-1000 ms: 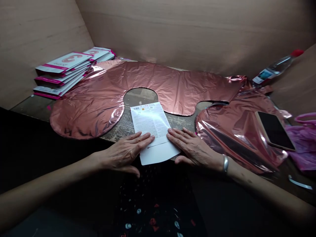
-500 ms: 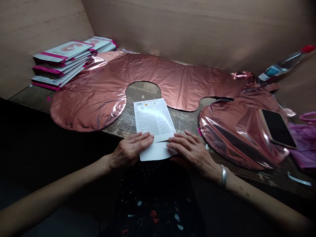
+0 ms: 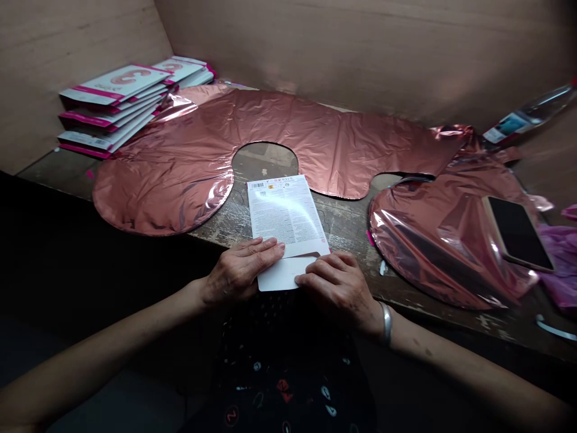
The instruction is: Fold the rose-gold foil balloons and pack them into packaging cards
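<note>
A flat white cardboard envelope (image 3: 286,216) with small print and a barcode lies at the table's front edge. Its flap (image 3: 277,275) is folded out towards me, leaving a dark gap at the mouth. My left hand (image 3: 241,267) grips the envelope's lower left edge, fingers over the front and the thumb hidden. On the lower right corner, my right hand (image 3: 338,285) is closed, with curled fingers at the mouth and one tip on the flap. Beyond the envelope stretches a large rose-gold foil balloon (image 3: 270,114), flat and curved.
Similar envelopes with pink edges form a stack (image 3: 112,87) at the back left. On the foil at right lies a phone (image 3: 518,231), near a purple plastic bag (image 3: 561,258). A clear bottle (image 3: 527,117) leans in the back right corner. Wooden boards (image 3: 338,54) wall the table.
My right hand has curled its fingers and shifted down on the flap, where they lay flatter before. My left hand keeps its hold. The view has shifted slightly.
</note>
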`<state>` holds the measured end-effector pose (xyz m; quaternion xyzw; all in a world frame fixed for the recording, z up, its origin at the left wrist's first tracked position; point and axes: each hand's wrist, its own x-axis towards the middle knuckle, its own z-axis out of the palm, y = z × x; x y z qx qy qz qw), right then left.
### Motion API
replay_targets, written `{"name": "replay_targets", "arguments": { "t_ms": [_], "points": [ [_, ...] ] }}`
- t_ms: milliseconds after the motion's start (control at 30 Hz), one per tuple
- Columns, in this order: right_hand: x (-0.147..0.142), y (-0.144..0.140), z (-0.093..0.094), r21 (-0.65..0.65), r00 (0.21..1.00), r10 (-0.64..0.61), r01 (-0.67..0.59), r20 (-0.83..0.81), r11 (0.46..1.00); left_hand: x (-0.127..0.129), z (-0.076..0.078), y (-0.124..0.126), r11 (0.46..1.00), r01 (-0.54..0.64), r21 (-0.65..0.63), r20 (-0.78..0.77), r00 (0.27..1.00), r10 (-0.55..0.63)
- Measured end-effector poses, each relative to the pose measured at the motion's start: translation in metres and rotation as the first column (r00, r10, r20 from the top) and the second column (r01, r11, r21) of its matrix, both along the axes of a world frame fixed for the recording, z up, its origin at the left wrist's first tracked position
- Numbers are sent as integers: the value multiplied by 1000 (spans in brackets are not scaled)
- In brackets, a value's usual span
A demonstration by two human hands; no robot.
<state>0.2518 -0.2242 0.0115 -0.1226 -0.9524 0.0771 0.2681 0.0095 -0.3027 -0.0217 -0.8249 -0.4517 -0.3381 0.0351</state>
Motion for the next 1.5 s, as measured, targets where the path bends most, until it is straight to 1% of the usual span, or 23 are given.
{"name": "replay_targets", "arguments": {
  "t_ms": [133,367,467,567,700,833,900,967,1033,1100,1167,1233,1300,1367,1433,1500],
  "points": [
    [-1,-2,1,-20,1000,-21,22,17,1000,0,0,0,1000,4,-11,-11,1000,-4],
    [-3,-3,10,-72,990,-50,60,135,996,1,1,-2,1000,1,-21,19,1000,-1],
    [-5,-3,11,-8,986,-55,57,155,998,0,1,-1,999,-2,-32,20,1000,3],
    [-7,-2,10,72,990,-51,42,131,997,0,1,-1,999,-5,-40,25,1000,6],
    [-10,-1,11,86,989,-65,54,133,995,-1,4,-1,998,11,-65,39,999,-9],
    [-12,1,12,95,990,-35,22,140,995,-3,5,0,997,27,-76,51,998,-23],
    [-14,3,14,45,986,-24,17,167,999,-4,4,0,996,33,-81,49,998,-29],
    [-15,7,17,-43,973,-9,19,229,999,-4,4,0,996,39,-84,48,998,-35],
    [-15,10,20,-135,958,23,16,287,991,-4,4,0,995,43,-87,51,998,-39],
    [-12,13,22,-191,951,59,-1,302,982,-4,4,0,995,38,-89,52,998,-34],
    [-9,13,21,-185,958,57,-4,282,983,-3,5,0,995,30,-94,50,998,-26],
    [-7,11,19,-149,967,25,13,254,989,-3,5,0,995,25,-93,53,998,-20],
    [-7,10,19,-163,965,12,32,262,986,-3,5,0,995,25,-96,58,998,-20],
    [-10,12,22,-250,951,44,36,305,967,-4,5,0,994,33,-108,54,998,-27],
    [-14,18,27,-352,927,105,30,359,935,-4,5,0,992,43,-118,45,998,-38],
    [-18,24,33,-416,900,167,17,402,909,-5,6,0,992,45,-118,43,998,-41]
  ]
}}
